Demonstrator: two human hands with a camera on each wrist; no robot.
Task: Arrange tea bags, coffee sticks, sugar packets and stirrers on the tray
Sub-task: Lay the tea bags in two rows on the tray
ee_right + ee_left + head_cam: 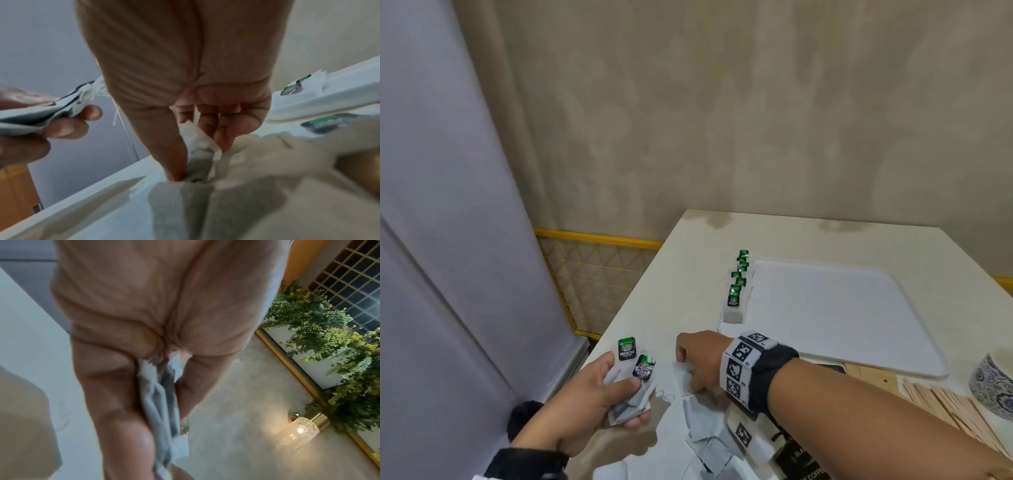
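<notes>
The left hand [599, 394] grips a bunch of tea bags [631, 399] at the table's [688, 274] near-left edge, while the right hand [702, 359] seemingly pinches another tea bag [202, 155] from the loose pile [709, 435] short of the white tray [859, 308].

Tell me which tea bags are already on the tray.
The row of green-tagged tea bags along the white tray's left edge; the others lie loose on the table or in the left hand.
</notes>
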